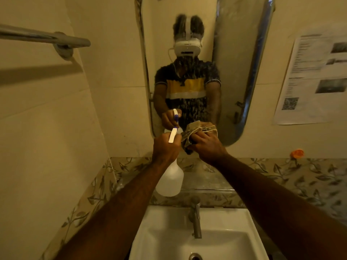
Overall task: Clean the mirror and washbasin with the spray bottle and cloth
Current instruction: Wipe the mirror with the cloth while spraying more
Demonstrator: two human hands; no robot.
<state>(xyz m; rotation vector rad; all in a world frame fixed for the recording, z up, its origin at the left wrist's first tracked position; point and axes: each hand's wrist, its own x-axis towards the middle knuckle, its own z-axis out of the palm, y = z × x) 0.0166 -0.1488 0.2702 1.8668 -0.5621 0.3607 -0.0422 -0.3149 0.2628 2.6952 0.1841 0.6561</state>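
My left hand (165,147) grips the neck of a translucent white spray bottle (170,180), whose white trigger and blue nozzle point at the mirror (231,76). My right hand (206,145) holds a crumpled beige cloth (189,135) pressed against the mirror's lower edge, right beside the bottle. The glass is streaked with spray droplets down its middle. Below my arms sits the white washbasin (169,239) with a steel tap (196,220) and a drain (195,257).
A steel towel rail (43,37) sticks out from the left wall. A printed paper notice (315,77) hangs right of the mirror. A small orange object (296,153) sits on the leaf-patterned tile band (300,175) behind the basin.
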